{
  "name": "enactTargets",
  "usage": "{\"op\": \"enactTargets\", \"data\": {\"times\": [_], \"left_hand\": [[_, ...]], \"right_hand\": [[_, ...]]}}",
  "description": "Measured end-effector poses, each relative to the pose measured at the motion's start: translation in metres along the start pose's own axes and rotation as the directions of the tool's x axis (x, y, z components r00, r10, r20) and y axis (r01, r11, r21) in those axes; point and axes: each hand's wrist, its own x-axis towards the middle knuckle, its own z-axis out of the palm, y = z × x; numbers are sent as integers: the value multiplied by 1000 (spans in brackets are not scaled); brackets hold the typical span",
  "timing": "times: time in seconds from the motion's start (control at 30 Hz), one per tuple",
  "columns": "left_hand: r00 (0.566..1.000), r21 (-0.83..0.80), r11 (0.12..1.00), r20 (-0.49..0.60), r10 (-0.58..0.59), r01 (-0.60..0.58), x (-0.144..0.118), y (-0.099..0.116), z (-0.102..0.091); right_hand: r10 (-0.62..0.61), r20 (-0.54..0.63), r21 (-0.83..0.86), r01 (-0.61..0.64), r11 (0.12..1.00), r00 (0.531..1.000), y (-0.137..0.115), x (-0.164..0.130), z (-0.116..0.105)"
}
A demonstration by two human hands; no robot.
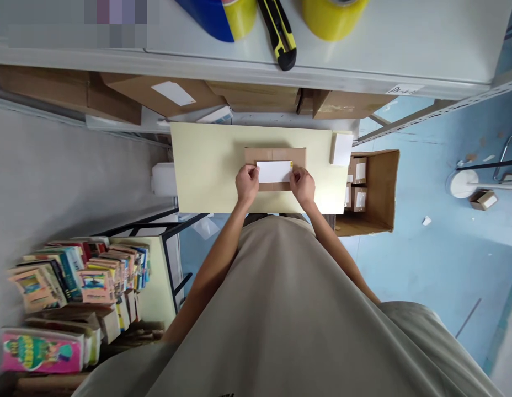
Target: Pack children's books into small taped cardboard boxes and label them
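A small brown cardboard box [275, 154] lies on the pale yellow table [210, 165] in front of me. Over its top is a white label [275, 172] with a small yellow mark at its right corner. My left hand [248, 183] pinches the label's left end between thumb and fingers. At the other end my right hand [302, 185] pinches the label's right edge. Whether the label's underside touches the box all over cannot be seen.
A stack of white labels [341, 149] sits at the table's right edge. Beside it stands an open carton [382, 190] with several small boxes. Above, a shelf [198, 52] carries a box cutter [280, 33] and yellow tape [334, 19]. Books [94, 281] fill the lower left.
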Motion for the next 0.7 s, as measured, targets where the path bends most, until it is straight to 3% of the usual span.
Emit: {"op": "enactTargets", "data": {"times": [0.7], "left_hand": [[999,57,997,28,-46,45,7,8,0]], "right_hand": [[121,-6,-111,-120,986,993,1,16,5]]}}
